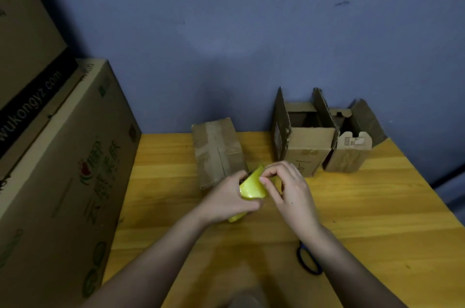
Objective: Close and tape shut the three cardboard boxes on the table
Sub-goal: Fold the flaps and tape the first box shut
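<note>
Head view: over the yellow wooden table (377, 207), the left hand (226, 201) is gripping a roll of yellow packing tape (253, 185) while the right hand (289, 188) is pinching at its surface, apparently hunting the loose end. The flat brown cardboard box (217, 150), flaps down, is lying just beyond the hands; two upright brown boxes, one (305, 143) beside the other (351, 150), are standing open near the blue wall (226, 31). Next, the tape likely needs peeling free and drawing across the seam. Blue-handled scissors (308, 261) are lying partly hidden under the right forearm; the tape's end is too blurred to make out
</note>
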`<action>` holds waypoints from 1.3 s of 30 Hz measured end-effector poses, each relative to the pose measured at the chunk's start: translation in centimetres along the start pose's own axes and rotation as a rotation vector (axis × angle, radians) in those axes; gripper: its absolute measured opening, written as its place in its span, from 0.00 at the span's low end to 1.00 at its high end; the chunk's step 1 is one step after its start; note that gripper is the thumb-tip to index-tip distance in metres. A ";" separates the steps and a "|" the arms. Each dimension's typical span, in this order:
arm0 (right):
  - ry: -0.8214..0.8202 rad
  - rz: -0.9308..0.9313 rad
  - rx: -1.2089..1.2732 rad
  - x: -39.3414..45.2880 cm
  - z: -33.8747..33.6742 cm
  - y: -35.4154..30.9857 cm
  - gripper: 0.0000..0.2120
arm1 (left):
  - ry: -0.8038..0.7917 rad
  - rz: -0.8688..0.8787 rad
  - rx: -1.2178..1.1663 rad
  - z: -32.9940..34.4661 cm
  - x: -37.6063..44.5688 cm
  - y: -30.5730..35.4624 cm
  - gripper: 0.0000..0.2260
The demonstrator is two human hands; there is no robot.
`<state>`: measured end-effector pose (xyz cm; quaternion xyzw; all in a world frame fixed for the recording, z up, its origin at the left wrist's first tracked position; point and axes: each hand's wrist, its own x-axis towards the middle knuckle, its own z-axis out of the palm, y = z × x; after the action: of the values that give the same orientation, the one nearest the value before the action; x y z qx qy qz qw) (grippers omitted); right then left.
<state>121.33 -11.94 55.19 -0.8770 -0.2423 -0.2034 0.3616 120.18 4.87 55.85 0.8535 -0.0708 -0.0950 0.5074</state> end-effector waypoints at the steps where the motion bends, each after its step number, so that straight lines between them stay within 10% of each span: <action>1: 0.031 0.043 0.035 -0.1 0.0 -0.1 0.11 | -0.007 -0.009 -0.008 0.0 0.0 0.0 0.12; 12: -0.030 0.186 0.281 0.1 0.0 0.7 0.03 | -0.064 -0.048 -0.100 0.3 -0.2 0.3 0.12; 27: 0.194 -0.073 -0.196 0.8 -0.6 0.3 0.11 | -0.094 -0.091 -0.407 -0.4 -0.5 1.4 0.17; 39: -0.056 -0.112 -0.250 2.2 -3.3 -2.6 0.13 | 0.071 -0.111 0.105 -0.1 1.6 1.9 0.17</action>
<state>120.99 -12.18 59.88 -0.9056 -0.2737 -0.2272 0.2309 121.68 3.73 57.39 0.8843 -0.0100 -0.0889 0.4582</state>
